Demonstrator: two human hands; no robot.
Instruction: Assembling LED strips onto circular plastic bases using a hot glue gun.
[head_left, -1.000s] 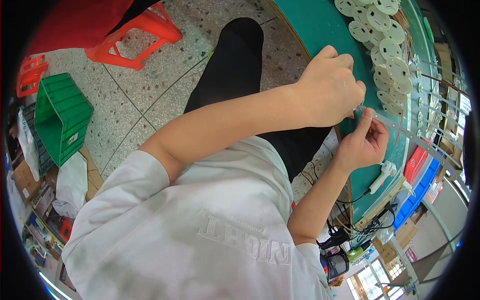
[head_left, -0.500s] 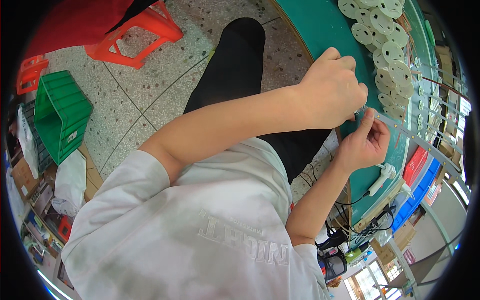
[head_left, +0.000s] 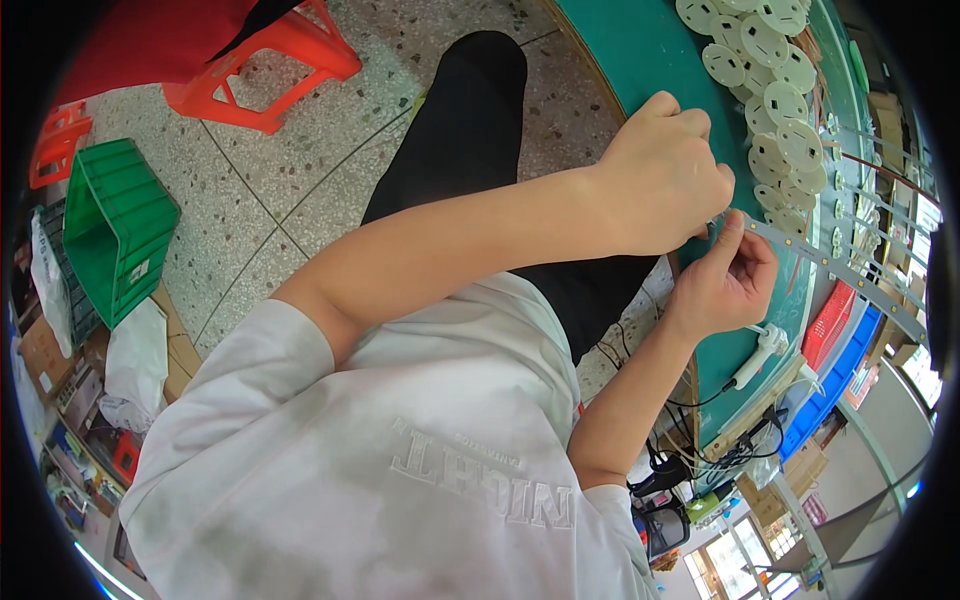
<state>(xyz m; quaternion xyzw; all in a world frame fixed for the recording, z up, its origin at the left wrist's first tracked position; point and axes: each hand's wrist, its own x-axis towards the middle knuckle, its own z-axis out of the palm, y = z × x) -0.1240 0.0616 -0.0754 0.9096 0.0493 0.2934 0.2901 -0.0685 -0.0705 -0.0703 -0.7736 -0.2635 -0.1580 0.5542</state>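
My left hand (head_left: 668, 180) is closed over the green table's near edge, its back toward me. Its fingertips meet those of my right hand, and a small part they grip between them is hidden. My right hand (head_left: 728, 272) is closed too, thumb and forefinger pinching the near end of a pale LED strip (head_left: 835, 262) dotted with small yellow chips. From that pinch the strip runs out to the right over the table. Just beyond my left hand lies a pile of cream round discs (head_left: 785, 105) with slots cut in them.
The green tabletop (head_left: 625, 50) curves past my knees. A white plug-like piece (head_left: 762, 352) with a black cable lies by my right wrist. Farther right are a red basket (head_left: 830, 325) and a blue tray (head_left: 835, 385). An orange stool (head_left: 265, 75) and a green crate (head_left: 125, 230) stand left.
The LED strip's far part has swung slightly lower in the picture. Both hands stay pinched together in nearly the same spot, and the whole view has shifted a little.
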